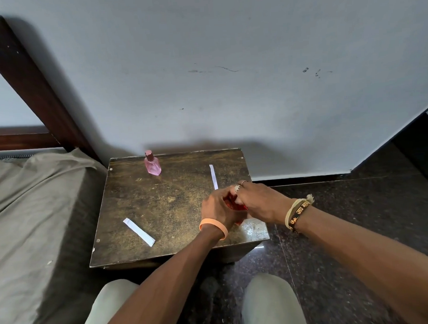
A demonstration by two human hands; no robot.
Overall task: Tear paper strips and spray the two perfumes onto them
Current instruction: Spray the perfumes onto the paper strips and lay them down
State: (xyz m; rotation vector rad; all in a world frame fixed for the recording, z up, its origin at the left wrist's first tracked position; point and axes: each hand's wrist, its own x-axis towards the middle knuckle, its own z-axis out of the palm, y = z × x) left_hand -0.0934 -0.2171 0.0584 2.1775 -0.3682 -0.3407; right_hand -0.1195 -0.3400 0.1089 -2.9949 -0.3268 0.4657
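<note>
Over the right side of the wooden table (161, 209), your left hand (218, 207) and right hand (257, 200) close together around a red perfume bottle (231, 202), mostly hidden. One paper strip (213, 176) lies just beyond your hands, another strip (139, 232) near the front left. The pink perfume bottle (152, 163) stands upright at the back.

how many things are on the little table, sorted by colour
white: 2, a paper strip near the front left and another paper strip toward the back right
pink: 1, the perfume bottle standing at the back
red: 1, an object mostly hidden between the left hand and right hand
total: 4
</note>
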